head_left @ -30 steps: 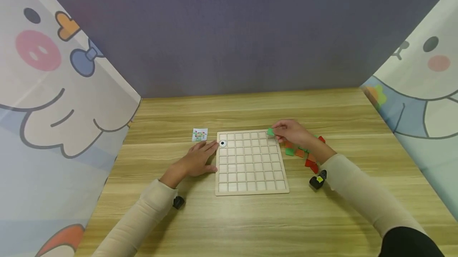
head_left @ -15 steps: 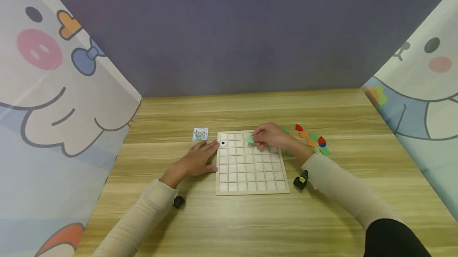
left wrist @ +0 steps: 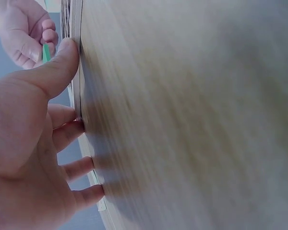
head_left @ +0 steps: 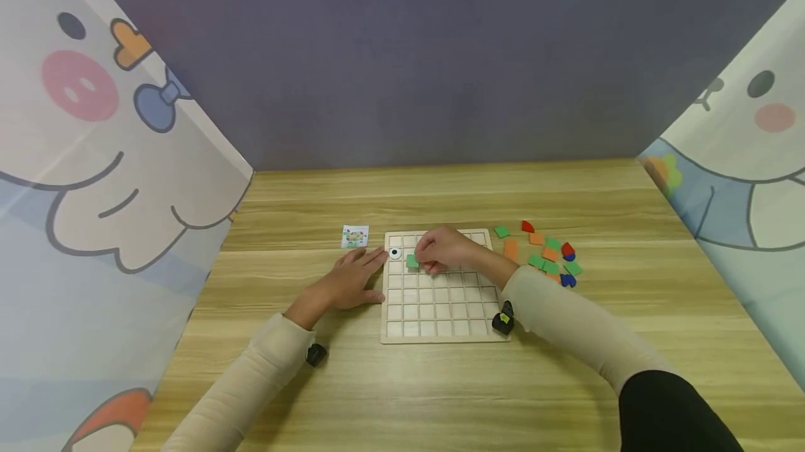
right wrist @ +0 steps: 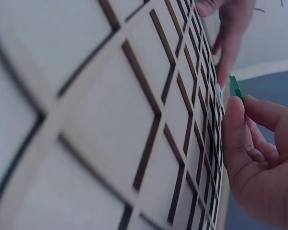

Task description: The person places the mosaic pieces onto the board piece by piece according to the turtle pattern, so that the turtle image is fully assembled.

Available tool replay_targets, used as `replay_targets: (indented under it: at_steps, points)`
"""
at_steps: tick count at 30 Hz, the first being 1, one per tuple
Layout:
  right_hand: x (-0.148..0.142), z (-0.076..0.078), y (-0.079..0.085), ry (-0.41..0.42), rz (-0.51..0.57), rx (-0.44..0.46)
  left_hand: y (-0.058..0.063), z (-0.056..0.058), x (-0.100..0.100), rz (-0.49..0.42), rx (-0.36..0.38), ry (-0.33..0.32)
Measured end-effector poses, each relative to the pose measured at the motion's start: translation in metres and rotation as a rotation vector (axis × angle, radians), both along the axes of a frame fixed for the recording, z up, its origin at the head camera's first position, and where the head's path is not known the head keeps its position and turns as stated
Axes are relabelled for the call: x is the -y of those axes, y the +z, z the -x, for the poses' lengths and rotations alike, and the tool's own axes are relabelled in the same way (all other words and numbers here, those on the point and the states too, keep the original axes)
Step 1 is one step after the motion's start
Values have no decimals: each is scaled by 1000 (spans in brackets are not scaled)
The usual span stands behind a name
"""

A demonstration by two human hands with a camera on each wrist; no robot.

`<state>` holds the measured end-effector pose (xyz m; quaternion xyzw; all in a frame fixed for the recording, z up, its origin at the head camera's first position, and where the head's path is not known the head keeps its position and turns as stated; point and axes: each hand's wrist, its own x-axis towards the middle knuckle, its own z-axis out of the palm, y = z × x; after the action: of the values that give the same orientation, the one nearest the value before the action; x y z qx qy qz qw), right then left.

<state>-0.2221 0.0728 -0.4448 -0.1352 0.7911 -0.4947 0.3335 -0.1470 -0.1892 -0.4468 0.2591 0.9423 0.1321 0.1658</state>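
Observation:
A wooden board (head_left: 443,312) with a raised grid lies on the table. My right hand (head_left: 443,249) pinches a small green square tile (head_left: 411,261) between thumb and finger, over the upper-left cells. In the right wrist view the tile (right wrist: 236,87) is seen edge-on at the fingertips. A white round eye tile (head_left: 395,253) sits at the board's upper left, just left of the green one. With fingers spread, my left hand (head_left: 347,281) rests on the table, its thumb and fingertips at the board's left edge. The left wrist view shows those fingers (left wrist: 89,195) nearly straight against that edge.
Right of the board lie loose tiles: green ones (head_left: 502,231), orange ones (head_left: 511,250), red quarter-rounds (head_left: 527,226) and blue pieces (head_left: 568,281). A small printed picture card (head_left: 355,236) lies beyond the left hand. A grey panel (head_left: 440,61) stands behind the table.
My right hand has carried the green tile leftward across the board, from its upper-right corner to beside the eye tile. More loose tiles are uncovered. The left hand stays at the board's edge.

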Motion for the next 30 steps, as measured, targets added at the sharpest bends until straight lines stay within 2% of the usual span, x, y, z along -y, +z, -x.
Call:
replay_targets:
  at_steps: [10,18,24,30]
  points:
    - [24,-2,-6,-9,-24,38,2,-1,-1,25,-2,-6]
    - [34,-3,-7,-6,-39,13,2,0,-1,26,15,-2]
    - [37,-6,-2,1,-60,-24,2,-1,-2,25,22,6]
    - [39,-9,-2,-22,-62,-38,3,-1,-2,33,25,9]
